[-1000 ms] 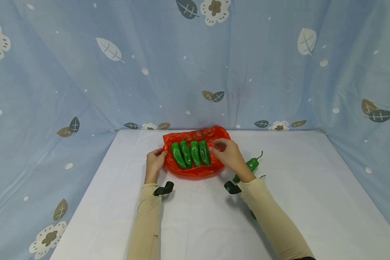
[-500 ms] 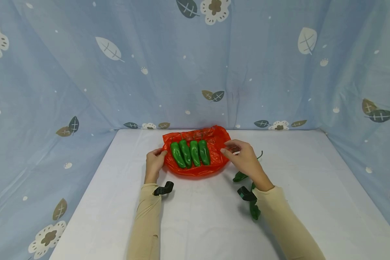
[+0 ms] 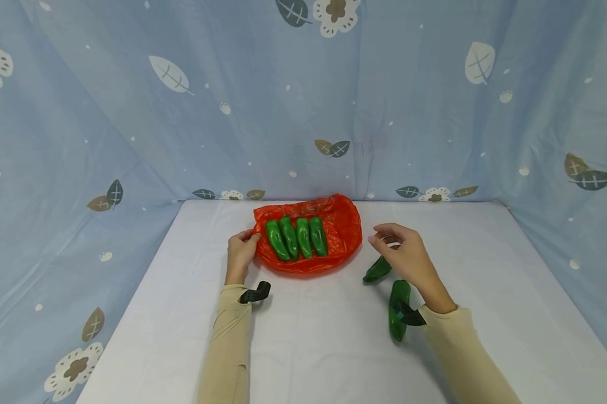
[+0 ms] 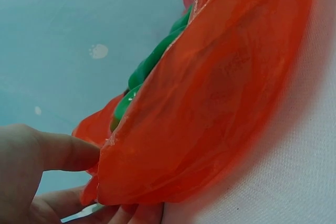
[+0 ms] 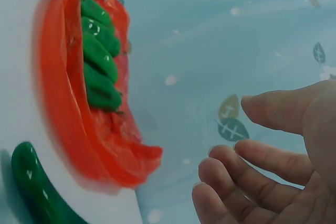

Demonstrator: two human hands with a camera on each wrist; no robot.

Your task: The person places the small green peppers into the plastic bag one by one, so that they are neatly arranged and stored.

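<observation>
A red plastic bag lies spread on the table, its mouth gaping. Several green peppers rest side by side in it, stems pointing away. My left hand pinches the bag's left edge between thumb and fingers; the left wrist view shows the thumb on the rim. To the right of the bag my right hand hovers, fingers loosely bent and holding nothing. Partly hidden under it lies a green pepper. Closer to me lies another green pepper, partly covered by the wrist camera.
A white cloth covers the table. Behind and at both sides hangs a blue curtain with leaf and flower prints. The bag sits near the table's back edge.
My right hand has moved right, away from the rightmost pepper in the bag, and past the bag's right edge. The left hand keeps its place. The nearer loose pepper has come into view.
</observation>
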